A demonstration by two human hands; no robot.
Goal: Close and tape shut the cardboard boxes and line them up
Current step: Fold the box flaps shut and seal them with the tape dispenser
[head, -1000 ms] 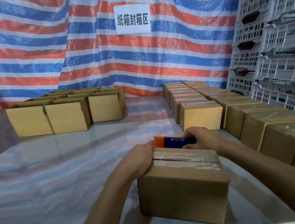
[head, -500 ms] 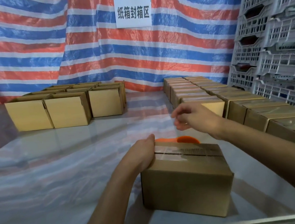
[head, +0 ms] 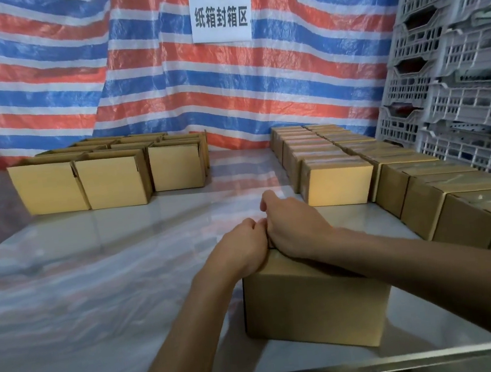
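A closed cardboard box (head: 313,306) sits near the table's front edge, its top mostly covered by my right forearm. My left hand (head: 239,252) holds the box's top left end with its fingers curled over the edge. My right hand (head: 294,226) reaches across the top and presses down at the same far left corner, touching my left hand. Its fingertips are hidden behind the hand. No tape dispenser shows.
Several open boxes (head: 112,182) stand at the back left. Two rows of taped boxes (head: 339,184) run along the right side toward me. Grey plastic crates (head: 454,70) are stacked at the right. A striped tarp with a white sign (head: 220,14) hangs behind the glossy table (head: 94,264).
My right hand let go of the orange and blue tape dispenser behind the box, lifted, then came down on the box's left end beside my left hand. The dispenser is now out of sight.
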